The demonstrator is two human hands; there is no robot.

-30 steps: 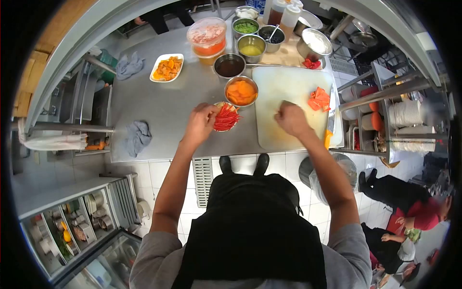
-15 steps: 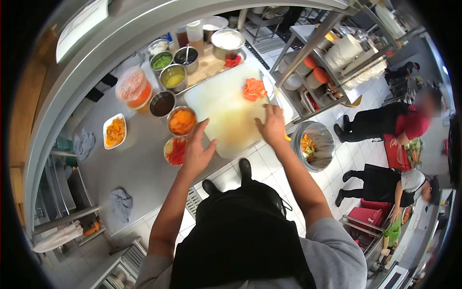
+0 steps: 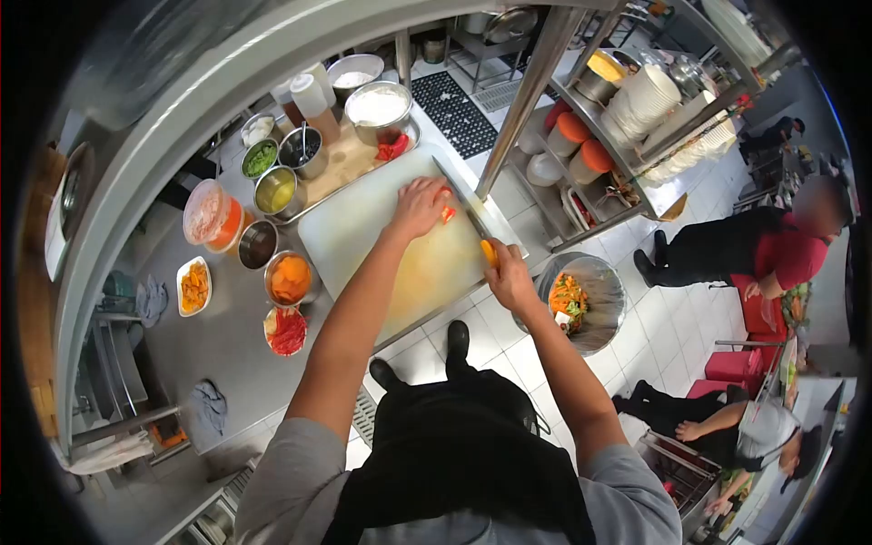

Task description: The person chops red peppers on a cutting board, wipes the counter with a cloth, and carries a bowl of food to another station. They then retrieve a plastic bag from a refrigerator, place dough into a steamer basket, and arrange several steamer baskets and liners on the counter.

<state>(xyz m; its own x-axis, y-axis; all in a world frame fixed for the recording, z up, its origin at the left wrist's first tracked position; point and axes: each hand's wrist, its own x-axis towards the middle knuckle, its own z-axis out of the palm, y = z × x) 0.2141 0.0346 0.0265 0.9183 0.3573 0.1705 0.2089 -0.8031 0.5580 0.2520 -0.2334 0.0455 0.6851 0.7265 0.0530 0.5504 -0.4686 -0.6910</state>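
My left hand (image 3: 421,207) is pressed over the red vegetable pieces (image 3: 448,214) on the white cutting board (image 3: 350,254). Its fingers are curled round them and hide most of them. In my right hand (image 3: 513,283) is the yellow-orange handle of a kitchen knife (image 3: 490,250), gripped at the board's right edge. The blade lies along that edge, pointing away from me. Left of the board stand a metal container of orange slices (image 3: 291,280) and a bowl of red strips (image 3: 286,331).
Metal tubs of sauce (image 3: 259,243) and a plastic tub of orange-red food (image 3: 211,216) stand to the left. A lined bin (image 3: 604,304) is at the right, below a steel post (image 3: 518,118). Two people work at the right; another is farther back.
My left hand has moved from the board's near left edge onto the red pieces. My right hand, empty before, now grips the knife. The view has shifted and turned.
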